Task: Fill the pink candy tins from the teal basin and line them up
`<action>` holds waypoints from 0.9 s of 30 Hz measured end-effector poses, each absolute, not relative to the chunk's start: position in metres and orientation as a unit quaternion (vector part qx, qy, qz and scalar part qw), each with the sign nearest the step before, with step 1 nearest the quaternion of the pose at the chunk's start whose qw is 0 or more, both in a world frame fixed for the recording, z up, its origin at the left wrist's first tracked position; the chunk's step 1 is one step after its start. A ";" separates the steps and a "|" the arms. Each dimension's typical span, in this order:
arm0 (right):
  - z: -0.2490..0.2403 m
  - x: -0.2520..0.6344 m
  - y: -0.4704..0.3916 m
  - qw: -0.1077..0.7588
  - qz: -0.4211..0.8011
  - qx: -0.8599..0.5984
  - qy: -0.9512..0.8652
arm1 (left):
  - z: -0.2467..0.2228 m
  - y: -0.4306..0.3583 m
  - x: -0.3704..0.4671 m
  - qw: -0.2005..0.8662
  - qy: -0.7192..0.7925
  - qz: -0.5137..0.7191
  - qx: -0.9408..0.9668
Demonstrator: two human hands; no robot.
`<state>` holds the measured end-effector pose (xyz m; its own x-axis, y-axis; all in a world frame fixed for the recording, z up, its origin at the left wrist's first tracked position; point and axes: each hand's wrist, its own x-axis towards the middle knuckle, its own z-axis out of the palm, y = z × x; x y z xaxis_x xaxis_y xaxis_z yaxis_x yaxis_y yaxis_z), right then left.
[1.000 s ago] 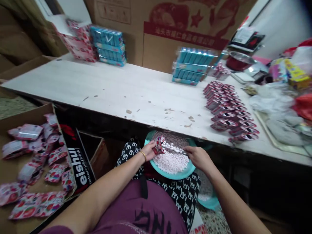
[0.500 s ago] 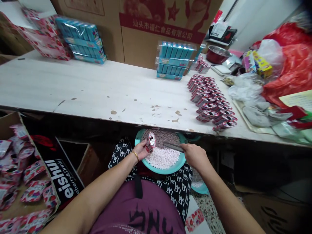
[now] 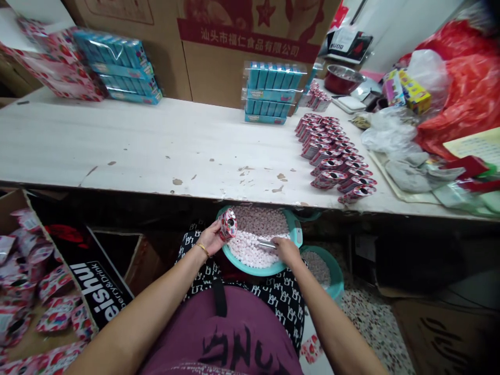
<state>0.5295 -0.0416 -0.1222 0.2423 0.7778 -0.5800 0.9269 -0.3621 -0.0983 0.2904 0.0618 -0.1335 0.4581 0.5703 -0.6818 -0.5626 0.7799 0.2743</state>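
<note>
With right hand [image 3: 288,251], gripping scoop [image 3: 267,244] in pellets [image 3: 252,256] beneath; with left hand [image 3: 211,239], pinching packet [image 3: 226,229]. Apparently scooping; next needing level lift.

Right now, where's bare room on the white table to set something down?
The white tabletop is bare between the plastic-wrapped blue boxes and the front edge, left of the small red packets. Right of those, it's crowded: clear plastic bag, red plastic bag.

Pink-red carton [image 3: 227,229]; turquoise basin [image 3: 260,271]; black-and-white patterned trousers [image 3: 283,299]
</note>
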 end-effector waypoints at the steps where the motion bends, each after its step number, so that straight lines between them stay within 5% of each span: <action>1: -0.119 0.536 -0.042 0.100 -0.294 0.777 0.547 | -0.132 0.062 0.288 0.854 0.400 0.331 0.015; 6: -0.064 0.544 -0.035 -0.080 -0.354 0.737 0.570 | -0.132 0.057 0.298 0.853 0.395 0.341 0.026; 11: -0.012 0.518 -0.018 0.023 -0.213 0.752 0.623 | -0.135 0.052 0.313 0.865 0.364 0.343 0.026; 17: -0.035 0.529 -0.030 0.029 -0.211 0.751 0.626 | -0.139 0.060 0.303 0.859 0.364 0.358 0.028; 27: -0.058 0.482 -0.001 -0.242 -0.186 0.656 0.690 | -0.133 0.054 0.323 0.904 0.311 0.287 -0.056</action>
<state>0.4816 -0.0006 -0.0579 -0.0220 0.9957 0.0904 0.8155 0.0702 -0.5745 0.3234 0.0544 -0.1330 0.6421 0.4848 -0.5939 -0.5540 0.8289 0.0777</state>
